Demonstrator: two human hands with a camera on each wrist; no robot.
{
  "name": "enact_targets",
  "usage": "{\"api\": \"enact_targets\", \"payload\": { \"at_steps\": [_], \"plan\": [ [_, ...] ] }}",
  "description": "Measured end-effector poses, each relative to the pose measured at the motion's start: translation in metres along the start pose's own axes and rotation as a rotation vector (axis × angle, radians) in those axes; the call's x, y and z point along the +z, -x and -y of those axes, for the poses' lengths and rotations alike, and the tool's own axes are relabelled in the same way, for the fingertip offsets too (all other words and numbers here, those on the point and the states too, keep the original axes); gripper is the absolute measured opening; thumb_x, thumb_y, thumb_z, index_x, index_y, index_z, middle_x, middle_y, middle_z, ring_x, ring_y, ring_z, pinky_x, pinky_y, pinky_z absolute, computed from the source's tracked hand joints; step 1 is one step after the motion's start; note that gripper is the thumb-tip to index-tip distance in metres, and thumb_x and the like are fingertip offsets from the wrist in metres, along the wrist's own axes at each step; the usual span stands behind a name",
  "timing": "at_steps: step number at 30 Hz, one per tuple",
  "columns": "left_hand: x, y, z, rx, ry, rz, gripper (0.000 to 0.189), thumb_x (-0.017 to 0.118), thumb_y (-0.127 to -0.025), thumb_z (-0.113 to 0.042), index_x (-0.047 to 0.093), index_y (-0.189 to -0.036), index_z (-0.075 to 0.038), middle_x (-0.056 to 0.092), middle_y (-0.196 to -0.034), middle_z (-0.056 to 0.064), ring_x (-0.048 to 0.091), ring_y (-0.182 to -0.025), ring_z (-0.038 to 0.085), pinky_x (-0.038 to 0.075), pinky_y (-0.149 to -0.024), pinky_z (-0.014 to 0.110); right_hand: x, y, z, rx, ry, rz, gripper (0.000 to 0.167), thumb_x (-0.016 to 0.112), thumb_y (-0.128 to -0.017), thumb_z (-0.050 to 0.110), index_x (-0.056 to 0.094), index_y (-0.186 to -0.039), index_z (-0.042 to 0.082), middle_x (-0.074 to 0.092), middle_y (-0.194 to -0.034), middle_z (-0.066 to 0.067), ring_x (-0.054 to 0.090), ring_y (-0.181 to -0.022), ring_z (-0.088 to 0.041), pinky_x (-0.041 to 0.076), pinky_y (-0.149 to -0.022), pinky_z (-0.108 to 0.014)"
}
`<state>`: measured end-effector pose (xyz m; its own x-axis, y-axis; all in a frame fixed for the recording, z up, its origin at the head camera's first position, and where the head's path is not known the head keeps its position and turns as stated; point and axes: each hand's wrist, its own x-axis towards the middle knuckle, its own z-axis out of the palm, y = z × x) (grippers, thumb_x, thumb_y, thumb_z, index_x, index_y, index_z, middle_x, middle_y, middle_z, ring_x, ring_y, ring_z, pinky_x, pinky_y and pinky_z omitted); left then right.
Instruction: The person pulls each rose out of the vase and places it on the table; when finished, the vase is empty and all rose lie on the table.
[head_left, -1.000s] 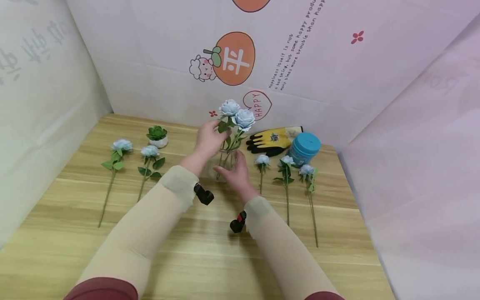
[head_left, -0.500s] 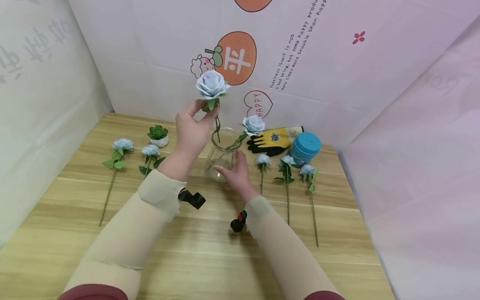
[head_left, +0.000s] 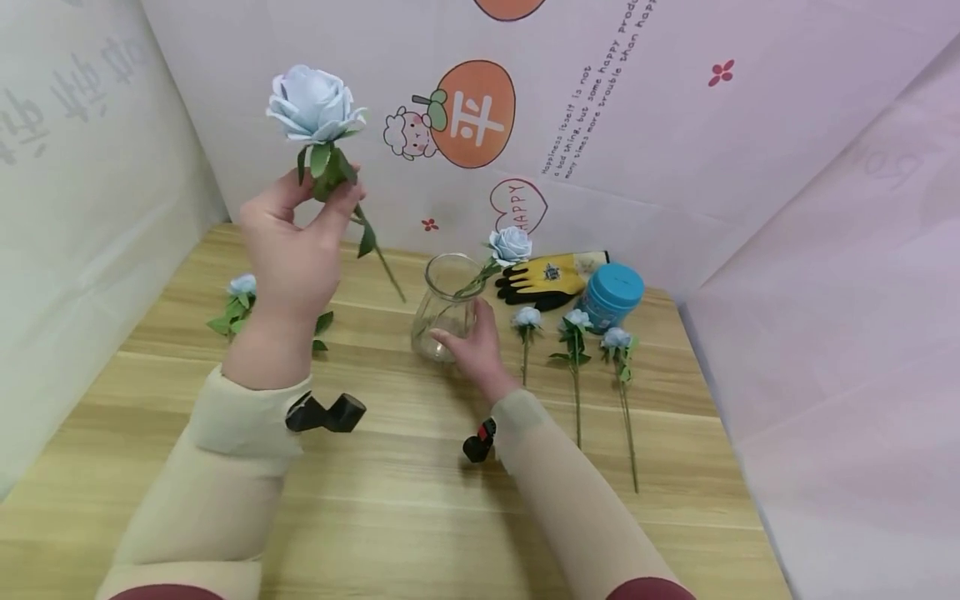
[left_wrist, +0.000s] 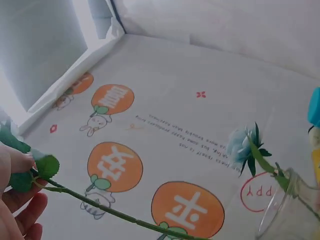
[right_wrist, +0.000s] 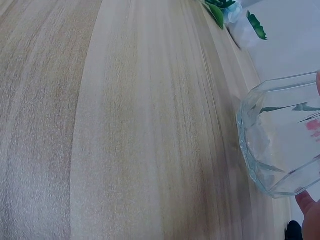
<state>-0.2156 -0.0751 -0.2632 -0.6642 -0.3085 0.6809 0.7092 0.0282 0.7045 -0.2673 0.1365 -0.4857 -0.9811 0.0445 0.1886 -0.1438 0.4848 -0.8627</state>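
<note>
My left hand (head_left: 296, 246) pinches a light blue artificial rose (head_left: 313, 104) just under its bloom, raised above the table's left side. Its green stem (left_wrist: 115, 214) slants down to the right, its lower end clear of the glass vase (head_left: 431, 321). With thumb and fingers on either side, my right hand (head_left: 476, 346) grips the vase, which stands upright on the table. One other blue rose (head_left: 511, 245) leans to the right inside the vase, its bloom above the rim. In the right wrist view the vase's clear faceted base (right_wrist: 270, 180) shows beside my fingertips.
Three blue roses, one of them this rose (head_left: 576, 321), lie to the vase's right. Behind are yellow-black gloves (head_left: 551, 279) and a blue-lidded jar (head_left: 613, 292). Another rose (head_left: 242, 285) lies at left, partly behind my left hand. Printed cloth walls (head_left: 637, 167) enclose the table (head_left: 390, 517).
My left hand has drawn one rose up out of the vase and carried it left and upward. The rose left inside now leans right. My right hand stays on the vase.
</note>
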Motion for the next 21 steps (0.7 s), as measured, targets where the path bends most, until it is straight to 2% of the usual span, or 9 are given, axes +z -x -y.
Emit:
{"api": "enact_targets", "payload": {
  "at_steps": [2,4,6,8,11,14,16,17,21],
  "plan": [
    [-0.010,-0.001,0.005,-0.087,-0.050,0.024,0.013,0.074,-0.087,0.000,0.074,-0.098,0.007,0.073,-0.082,-0.001,0.066,-0.080,0.015,0.053,-0.079,0.024,0.000,0.000,0.000,0.004,-0.003,0.004,0.086,0.087,-0.077,0.026,0.038,-0.147,0.013,0.038,-0.149,-0.010,0.034,-0.139,-0.024,0.028,-0.114,-0.038],
    [-0.018,0.000,0.014,-0.223,-0.103,0.048,0.016,0.075,-0.088,-0.003,0.074,-0.099,0.007,0.073,-0.080,-0.002,0.068,-0.079,0.013,0.055,-0.075,0.022,-0.001,0.000,0.001,0.005,-0.006,0.008,0.087,0.087,-0.077,0.028,0.038,-0.148,0.013,0.037,-0.150,-0.010,0.034,-0.139,-0.025,0.028,-0.114,-0.039],
    [-0.027,0.003,0.029,-0.369,-0.175,0.098,0.019,0.073,-0.090,-0.008,0.073,-0.103,0.006,0.073,-0.082,0.000,0.069,-0.079,0.013,0.056,-0.072,0.021,-0.001,0.001,0.001,0.011,-0.007,0.012,0.087,0.087,-0.077,0.028,0.038,-0.147,0.013,0.037,-0.150,-0.011,0.034,-0.139,-0.025,0.028,-0.114,-0.040],
    [-0.034,0.007,0.048,-0.489,-0.268,0.183,0.023,0.071,-0.092,-0.011,0.072,-0.109,0.005,0.073,-0.091,0.006,0.068,-0.085,0.016,0.057,-0.075,0.024,-0.002,0.001,0.002,0.018,-0.002,0.015,0.087,0.087,-0.077,0.029,0.037,-0.147,0.013,0.036,-0.150,-0.010,0.034,-0.139,-0.025,0.028,-0.114,-0.040],
    [-0.044,0.018,0.083,-0.614,-0.424,0.374,0.028,0.066,-0.096,-0.015,0.068,-0.118,0.003,0.069,-0.108,0.017,0.066,-0.092,0.025,0.057,-0.077,0.031,-0.003,0.000,0.002,0.023,-0.002,0.016,0.086,0.086,-0.078,0.028,0.038,-0.147,0.012,0.036,-0.150,-0.010,0.034,-0.139,-0.025,0.028,-0.114,-0.039],
    [-0.056,0.036,0.124,-0.685,-0.583,0.574,0.038,0.063,-0.098,-0.019,0.060,-0.129,0.004,0.062,-0.120,0.023,0.063,-0.094,0.031,0.055,-0.073,0.038,-0.002,0.000,0.002,0.022,0.000,0.014,0.085,0.087,-0.078,0.027,0.038,-0.146,0.011,0.037,-0.150,-0.011,0.034,-0.139,-0.025,0.028,-0.114,-0.038],
    [-0.063,0.048,0.148,-0.722,-0.665,0.669,0.041,0.061,-0.099,-0.022,0.058,-0.131,0.004,0.060,-0.120,0.025,0.061,-0.091,0.031,0.052,-0.070,0.039,-0.002,0.000,0.002,0.021,0.000,0.013,0.085,0.087,-0.078,0.026,0.039,-0.146,0.010,0.037,-0.149,-0.012,0.034,-0.139,-0.025,0.028,-0.114,-0.038],
    [-0.065,0.053,0.159,-0.745,-0.688,0.689,0.038,0.060,-0.100,-0.023,0.060,-0.126,0.005,0.060,-0.114,0.026,0.060,-0.085,0.032,0.050,-0.066,0.039,-0.002,0.000,0.002,0.022,-0.002,0.011,0.084,0.087,-0.078,0.025,0.039,-0.146,0.010,0.038,-0.149,-0.012,0.035,-0.139,-0.025,0.028,-0.114,-0.038],
    [-0.070,0.064,0.187,-0.801,-0.728,0.700,0.043,0.059,-0.100,-0.023,0.055,-0.132,0.006,0.057,-0.125,0.028,0.058,-0.087,0.032,0.048,-0.069,0.041,0.000,0.000,0.002,0.015,-0.008,0.002,0.083,0.087,-0.077,0.023,0.040,-0.145,0.011,0.039,-0.148,-0.011,0.035,-0.139,-0.025,0.028,-0.114,-0.038]
  ]
}}
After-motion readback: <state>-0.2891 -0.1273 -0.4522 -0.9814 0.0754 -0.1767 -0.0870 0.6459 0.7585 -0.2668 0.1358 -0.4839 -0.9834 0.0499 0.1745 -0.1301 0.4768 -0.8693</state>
